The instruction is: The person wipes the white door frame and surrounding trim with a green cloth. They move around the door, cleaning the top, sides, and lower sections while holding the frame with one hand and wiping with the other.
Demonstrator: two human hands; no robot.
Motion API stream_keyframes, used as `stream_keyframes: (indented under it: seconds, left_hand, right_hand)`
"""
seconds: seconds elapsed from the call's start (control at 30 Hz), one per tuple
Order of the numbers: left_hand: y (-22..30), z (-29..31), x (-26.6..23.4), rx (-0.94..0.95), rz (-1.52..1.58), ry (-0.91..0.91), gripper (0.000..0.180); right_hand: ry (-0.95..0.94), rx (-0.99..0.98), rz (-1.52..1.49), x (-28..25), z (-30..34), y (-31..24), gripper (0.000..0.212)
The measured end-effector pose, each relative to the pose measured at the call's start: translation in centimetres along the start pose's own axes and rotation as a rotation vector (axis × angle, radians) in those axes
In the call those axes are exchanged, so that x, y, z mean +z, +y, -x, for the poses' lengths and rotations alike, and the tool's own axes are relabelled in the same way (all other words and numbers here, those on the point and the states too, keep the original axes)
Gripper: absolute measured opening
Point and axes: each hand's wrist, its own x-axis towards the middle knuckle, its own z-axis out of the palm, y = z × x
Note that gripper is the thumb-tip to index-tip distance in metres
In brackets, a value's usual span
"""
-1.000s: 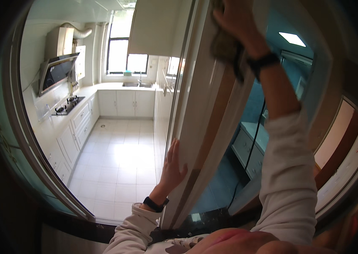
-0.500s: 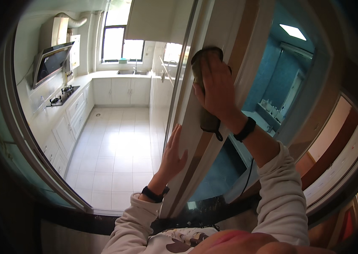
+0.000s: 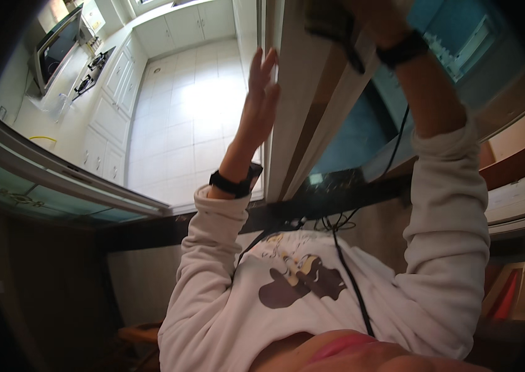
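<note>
At the top edge, my right hand is partly cut off, its fingers out of view. It lies against a dark olive cleaning cloth with a hanging loop, on the upper part of the pale wall end between two doorways. My left hand is raised beside the kitchen-side edge of that wall, fingers stretched and slightly apart, holding nothing. Whether its fingertips touch the edge, I cannot tell. Both wrists carry black bands.
Left of the wall lies a kitchen with a tiled floor, white cabinets and a gas hob. A sliding door track curves along its threshold. On the right is a blue-walled room. A black cable hangs before my shirt.
The view has tilted downward, so the wall, hands and cloth sit higher in the picture. More of my shirt and the cable shows. My right hand stays at the cloth.
</note>
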Motion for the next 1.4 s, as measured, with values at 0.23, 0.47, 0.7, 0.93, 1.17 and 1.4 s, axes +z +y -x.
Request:
stream_keyframes:
  seconds: [0.23, 0.47, 0.7, 0.93, 1.17, 1.4]
  left_hand:
    - [0.6, -0.1, -0.7, -0.034, 0.049, 0.051, 0.071]
    - [0.8, -0.7, 0.2, -0.126, -0.077, 0.159, 0.06]
    - [1.2, -2.3, 1.4, -0.063, -0.059, 0.311, 0.058]
    - [-2.1, 4.3, 2.4, -0.103, -0.638, 0.219, 0.06]
    - [-2.3, 7.2, -0.5, -0.228, -0.403, 0.332, 0.039]
    - [-2.4, 7.2, -1.5, -0.387, -0.252, 0.479, 0.043]
  right_hand:
    - [-0.608, 0.111, 0.109, -5.9, 21.0, -14.8, 0.058]
    - [-0.465, -0.042, -0.077, -4.8, 19.2, -11.2, 0.06]
    - [-0.162, 0.221, 0.013, -2.0, 14.2, -10.6, 0.055]
    - [-0.794, -0.06, -0.092, -8.0, 31.2, -20.0, 0.053]
    - [-0.644, -0.139, -0.107, -6.7, 31.2, -20.5, 0.055]
    - [-0.545, 0.14, -0.152, -4.8, 21.8, -17.6, 0.054]
